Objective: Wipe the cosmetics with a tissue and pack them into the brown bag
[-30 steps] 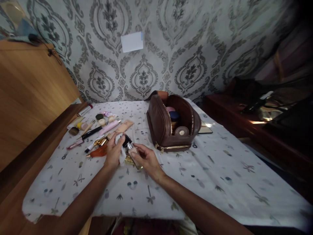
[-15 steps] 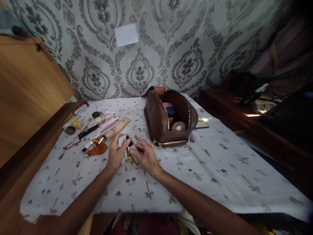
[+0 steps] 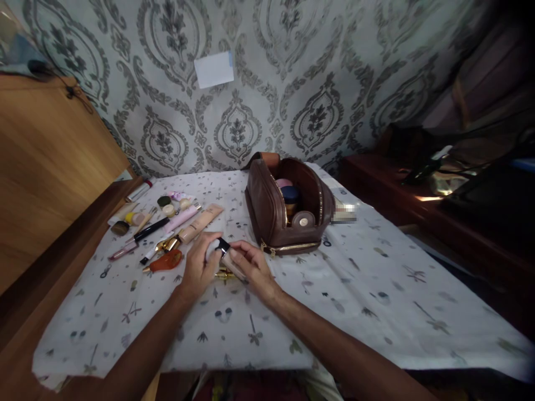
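Observation:
My right hand (image 3: 256, 268) is closed round a small clear bottle (image 3: 236, 269) with a shiny black cap, tilted low over the cloth. My left hand (image 3: 198, 263) pinches a bunched white wipe (image 3: 212, 248) beside the cap, its thumb close to the cap's edge. A gold-coloured item (image 3: 224, 273) lies under the hands, partly covered by them. Just beyond them a beige tube (image 3: 201, 223) rests on the cloth. To their right stands a brown cosmetic bag (image 3: 267, 217), unzipped, with a dark-blue-lidded jar (image 3: 290, 195) and something pink inside.
Left of the hands lie an orange teardrop-shaped item (image 3: 165, 260), a black tube (image 3: 151, 229), a pink tube (image 3: 183, 217), a round brush (image 3: 120, 227) and several small pots. A patterned white cloth (image 3: 355, 312) covers the table. A wooden cabinet (image 3: 54, 167) borders the left side.
My right fingers have closed in on the bottle near its cap. The wipe has shifted slightly beside the cap, and the view has tilted up a little.

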{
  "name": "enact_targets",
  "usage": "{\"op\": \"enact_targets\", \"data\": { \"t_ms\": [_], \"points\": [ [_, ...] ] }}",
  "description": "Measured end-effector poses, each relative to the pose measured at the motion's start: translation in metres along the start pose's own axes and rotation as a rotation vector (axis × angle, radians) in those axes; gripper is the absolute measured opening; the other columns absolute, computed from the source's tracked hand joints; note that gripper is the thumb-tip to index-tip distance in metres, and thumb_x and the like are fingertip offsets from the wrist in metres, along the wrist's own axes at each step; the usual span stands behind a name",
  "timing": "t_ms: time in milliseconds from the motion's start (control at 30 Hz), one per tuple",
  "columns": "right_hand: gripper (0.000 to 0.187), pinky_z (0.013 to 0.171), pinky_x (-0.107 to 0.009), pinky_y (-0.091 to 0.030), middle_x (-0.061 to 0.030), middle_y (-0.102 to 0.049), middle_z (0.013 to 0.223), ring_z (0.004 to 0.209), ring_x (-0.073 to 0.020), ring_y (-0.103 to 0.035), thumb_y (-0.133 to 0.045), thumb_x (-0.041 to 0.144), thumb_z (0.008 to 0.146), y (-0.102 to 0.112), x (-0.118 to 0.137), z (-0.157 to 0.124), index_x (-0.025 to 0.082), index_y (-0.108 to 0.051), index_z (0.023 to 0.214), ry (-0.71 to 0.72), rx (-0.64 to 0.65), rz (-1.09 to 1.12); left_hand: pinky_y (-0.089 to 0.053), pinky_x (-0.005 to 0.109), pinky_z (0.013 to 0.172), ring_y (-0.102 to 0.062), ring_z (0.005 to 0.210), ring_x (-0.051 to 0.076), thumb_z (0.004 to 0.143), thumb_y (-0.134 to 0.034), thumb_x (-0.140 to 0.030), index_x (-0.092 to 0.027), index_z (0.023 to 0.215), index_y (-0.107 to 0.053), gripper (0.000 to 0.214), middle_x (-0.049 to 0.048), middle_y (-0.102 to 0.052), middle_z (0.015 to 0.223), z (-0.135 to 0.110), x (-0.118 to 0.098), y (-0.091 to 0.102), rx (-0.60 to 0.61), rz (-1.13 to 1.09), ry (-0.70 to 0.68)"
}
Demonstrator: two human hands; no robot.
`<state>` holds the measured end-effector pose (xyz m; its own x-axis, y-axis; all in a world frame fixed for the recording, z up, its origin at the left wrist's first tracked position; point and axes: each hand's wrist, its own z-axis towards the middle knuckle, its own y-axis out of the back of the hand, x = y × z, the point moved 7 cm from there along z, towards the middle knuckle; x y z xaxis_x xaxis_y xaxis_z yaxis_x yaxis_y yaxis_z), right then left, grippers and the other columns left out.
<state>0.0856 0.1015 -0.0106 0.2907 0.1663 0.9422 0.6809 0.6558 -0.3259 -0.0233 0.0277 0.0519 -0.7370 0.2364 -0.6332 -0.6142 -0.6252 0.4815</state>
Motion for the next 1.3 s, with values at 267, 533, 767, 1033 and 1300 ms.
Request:
{"op": "enact_targets", "data": {
  "t_ms": [267,533,767,1033,1300],
  "points": [
    [0.033,0.069,-0.027,-0.041,0.0024,-0.056,0.078,0.074,-0.016,-0.05,-0.08,0.04,0.069,-0.013,0.013,-0.005,0.021,-0.064,0.09,0.095,0.124,-0.237,-0.048,0.03,0.074,-0.061,0.08,0.019,0.094,-0.046,-0.033,-0.022,0.091,-0.058,0.017,0.0021,-0.063,0.082,-0.004,0.0,-0.002,-0.016,0.132,0.023],
    [0.036,0.091,-0.036,-0.044,-0.0049,-0.066,0.105,0.1,-0.0234,-0.06,-0.075,0.026,0.073,-0.008,0.013,-0.004,0.023,-0.067,0.108,0.126,0.049,-0.203,-0.042,0.038,0.102,-0.061,0.11,0.023,0.098,-0.029,-0.056,-0.021,0.117,-0.06,0.05,0.0087,-0.067,0.114,-0.003,0.012,0.006,-0.142,-0.186,0.164],
    [0.046,0.082,-0.031,-0.049,-0.0029,-0.068,0.101,0.095,-0.019,-0.063,-0.079,0.038,0.074,-0.019,0.004,-0.008,0.026,-0.062,0.114,0.02,0.204,0.097,-0.05,0.036,0.091,-0.066,0.099,0.023,0.094,-0.031,-0.066,-0.021,0.099,-0.063,0.056,0.0076,-0.071,0.1,-0.007,0.023,-0.011,-0.079,-0.383,0.361],
    [0.038,0.064,-0.024,-0.053,-0.0009,-0.066,0.09,0.068,-0.0118,-0.059,-0.082,0.041,0.07,-0.033,0.005,-0.01,0.022,-0.071,0.101,-0.177,0.297,0.337,-0.053,0.028,0.055,-0.071,0.081,0.023,0.084,-0.036,-0.079,-0.018,0.098,-0.064,0.068,0.0079,-0.074,0.095,-0.021,0.039,-0.028,-0.14,-0.774,0.764],
    [0.041,0.082,-0.029,-0.054,-0.0017,-0.071,0.109,0.094,-0.0174,-0.066,-0.083,0.035,0.07,-0.021,0.0,-0.003,0.028,-0.069,0.108,-0.056,0.146,0.275,-0.054,0.038,0.093,-0.064,0.114,0.029,0.079,-0.037,-0.084,-0.019,0.111,-0.066,0.078,0.0105,-0.072,0.113,-0.025,0.038,-0.031,-0.16,-0.739,0.787]
  ]
}}
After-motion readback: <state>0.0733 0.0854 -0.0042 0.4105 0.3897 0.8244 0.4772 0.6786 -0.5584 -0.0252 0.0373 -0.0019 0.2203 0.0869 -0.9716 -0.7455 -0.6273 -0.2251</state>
